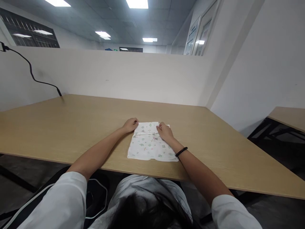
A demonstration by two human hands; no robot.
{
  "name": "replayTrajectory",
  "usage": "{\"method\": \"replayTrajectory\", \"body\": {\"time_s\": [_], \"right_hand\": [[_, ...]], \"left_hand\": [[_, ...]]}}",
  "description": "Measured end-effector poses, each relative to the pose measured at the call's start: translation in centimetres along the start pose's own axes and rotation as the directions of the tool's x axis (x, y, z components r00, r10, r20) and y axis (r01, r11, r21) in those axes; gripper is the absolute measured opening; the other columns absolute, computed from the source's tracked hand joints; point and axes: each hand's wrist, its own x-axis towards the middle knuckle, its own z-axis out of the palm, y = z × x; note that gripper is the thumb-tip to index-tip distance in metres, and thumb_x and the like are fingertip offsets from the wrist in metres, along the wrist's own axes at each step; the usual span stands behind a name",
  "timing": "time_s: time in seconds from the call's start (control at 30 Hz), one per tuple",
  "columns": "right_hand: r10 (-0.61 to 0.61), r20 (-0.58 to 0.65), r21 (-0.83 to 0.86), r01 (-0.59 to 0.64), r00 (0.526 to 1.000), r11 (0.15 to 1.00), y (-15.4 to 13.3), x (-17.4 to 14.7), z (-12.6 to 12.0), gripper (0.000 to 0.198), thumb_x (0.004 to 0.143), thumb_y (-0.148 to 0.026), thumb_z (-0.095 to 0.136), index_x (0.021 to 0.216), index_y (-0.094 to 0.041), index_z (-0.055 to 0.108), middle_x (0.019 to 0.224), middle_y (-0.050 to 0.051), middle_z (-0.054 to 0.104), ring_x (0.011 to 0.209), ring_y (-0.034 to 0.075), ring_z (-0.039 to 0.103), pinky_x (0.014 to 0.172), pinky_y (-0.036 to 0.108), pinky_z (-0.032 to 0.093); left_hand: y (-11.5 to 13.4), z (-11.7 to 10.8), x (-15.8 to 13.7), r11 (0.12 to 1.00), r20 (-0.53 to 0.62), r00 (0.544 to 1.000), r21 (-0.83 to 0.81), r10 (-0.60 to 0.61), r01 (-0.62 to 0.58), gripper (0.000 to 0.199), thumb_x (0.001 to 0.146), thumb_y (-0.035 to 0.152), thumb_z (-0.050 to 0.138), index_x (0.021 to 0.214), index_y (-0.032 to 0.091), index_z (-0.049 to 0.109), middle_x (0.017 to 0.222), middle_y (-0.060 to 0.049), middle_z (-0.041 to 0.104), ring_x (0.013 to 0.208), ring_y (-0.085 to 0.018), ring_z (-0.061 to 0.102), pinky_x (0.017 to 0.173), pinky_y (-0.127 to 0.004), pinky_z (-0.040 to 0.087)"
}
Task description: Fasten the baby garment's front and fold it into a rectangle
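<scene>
A white cloth (150,148) with small green and pink prints lies flat on the table, its far part folded over in a band. At its far left corner my left hand (130,125) is closed, the fingertips pinching the edge. My right hand (165,132) rests over the far right part, thumb and fingers closed on the fabric there. Some of the right corner is hidden under that hand. A dark beaded bracelet (181,151) circles my right wrist, near the cloth's right side.
The wooden table (83,127) reaches back to a low white partition (133,76). On the left, a black cable (32,71) runs down to the tabletop's far edge. Another table (289,117) stands at the far right. My body is close against the front edge.
</scene>
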Motion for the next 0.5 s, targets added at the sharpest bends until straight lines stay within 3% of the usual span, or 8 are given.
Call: {"method": "replayTrajectory", "body": {"time_s": [0.1,0.17,0.23,0.33,0.43,0.5], "right_hand": [[-0.009,-0.032,-0.041,0.008,0.999,0.999,-0.1,-0.3,-0.2,0.028,0.097,-0.039,0.042,0.109,-0.018,0.057,0.103,0.012,0.067,0.099,0.026,0.06,0.083,0.035,0.042],[-0.075,-0.076,-0.029,0.073,0.994,0.997,-0.3,-0.5,-0.5,0.036,0.099,-0.04,0.036,0.118,-0.016,0.055,0.118,0.015,0.063,0.112,0.027,0.055,0.095,0.038,0.039],[-0.206,-0.051,0.001,0.206,0.977,0.978,-0.4,-0.8,-0.7,0.045,0.101,-0.041,0.028,0.131,-0.016,0.049,0.136,0.016,0.054,0.127,0.026,0.046,0.106,0.04,0.032],[-0.341,0.136,0.007,0.344,0.93,0.939,-0.4,-1.4,-0.6,0.054,0.102,-0.046,0.022,0.147,-0.019,0.036,0.156,0.011,0.031,0.144,0.025,0.024,0.115,0.047,0.017],[-0.283,0.324,-0.017,0.304,0.903,0.952,-0.2,-1.7,-0.1,0.059,0.101,-0.05,0.019,0.152,-0.022,0.028,0.159,0.008,0.021,0.147,0.027,0.014,0.116,0.055,0.007],[-0.263,0.368,-0.004,0.284,0.892,0.959,-0.1,-1.6,0.1,0.061,0.101,-0.053,0.018,0.153,-0.023,0.028,0.159,0.007,0.023,0.147,0.027,0.015,0.116,0.055,0.008]], "left_hand": [[0.5,-0.1,-0.2,0.996,-0.015,1.0,0.09,-0.008,0.01,0.027,0.084,0.03,0.052,0.104,0.018,0.064,0.108,-0.012,0.067,0.107,-0.029,0.058,0.096,-0.04,0.042],[1.1,-0.1,-0.5,0.992,-0.005,0.998,0.11,0.07,-0.069,0.038,0.087,0.034,0.05,0.119,0.017,0.06,0.121,-0.014,0.063,0.12,-0.03,0.052,0.105,-0.042,0.036],[1.6,-0.1,-0.8,0.977,0.076,0.98,0.098,0.181,-0.188,0.048,0.091,0.041,0.046,0.131,0.017,0.053,0.137,-0.014,0.055,0.133,-0.03,0.041,0.112,-0.043,0.026],[2.3,0.2,-1.4,0.959,0.291,0.928,0.086,0.234,-0.269,0.061,0.095,0.053,0.037,0.145,0.02,0.04,0.155,-0.011,0.034,0.146,-0.03,0.019,0.117,-0.046,0.011],[2.5,0.6,-1.7,0.962,0.458,0.871,0.105,0.179,-0.253,0.068,0.095,0.061,0.028,0.151,0.023,0.031,0.159,-0.009,0.023,0.148,-0.029,0.011,0.117,-0.046,0.006],[2.7,0.6,-1.7,0.961,0.511,0.844,0.113,0.162,-0.252,0.07,0.095,0.063,0.025,0.152,0.024,0.029,0.16,-0.009,0.022,0.148,-0.028,0.011,0.117,-0.045,0.005]]}}
